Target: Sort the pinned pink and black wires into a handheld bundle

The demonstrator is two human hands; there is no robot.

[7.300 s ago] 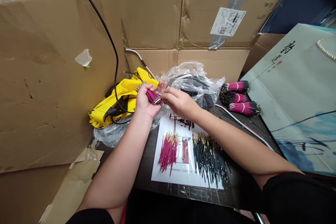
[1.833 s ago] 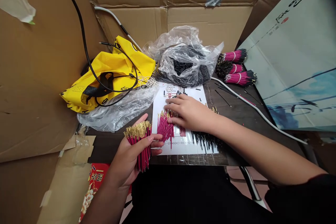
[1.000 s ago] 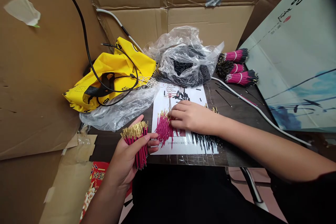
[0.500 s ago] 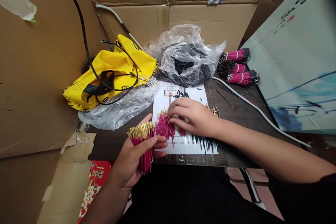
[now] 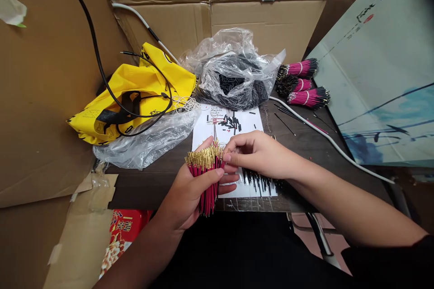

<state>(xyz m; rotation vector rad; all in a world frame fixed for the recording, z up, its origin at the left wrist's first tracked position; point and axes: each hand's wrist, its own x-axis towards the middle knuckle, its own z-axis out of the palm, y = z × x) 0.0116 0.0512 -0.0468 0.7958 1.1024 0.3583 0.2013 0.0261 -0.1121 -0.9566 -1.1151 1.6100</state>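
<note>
My left hand point(image 5: 198, 185) is wrapped round a thick bundle of magenta and black wires point(image 5: 210, 192), whose gold metal terminals point(image 5: 205, 158) point up and away from me. At the bundle's right edge, the thumb and fingers of my right hand point(image 5: 251, 151) are pinched at the gold end of what looks like a single magenta wire point(image 5: 223, 165). Black wires point(image 5: 259, 183) lie on the paper sheet point(image 5: 251, 122) below my right hand, partly hidden by it. Farther back on that sheet are several short black sleeves point(image 5: 231, 123), lying loose.
A clear plastic bag point(image 5: 237, 72) full of black sleeves stands at the back. Tied wire bundles point(image 5: 308, 97) lie right of it, near a painted panel point(image 5: 379, 76). To the left are a yellow bag point(image 5: 135, 81) and a black cable point(image 5: 90, 22). A white cable point(image 5: 339, 140) crosses the right side.
My left hand has brought the wire bundle right and slightly up, to my right hand. My right fingers have gone from the loose magenta wires to the bundle's edge. The view has shifted slightly.
</note>
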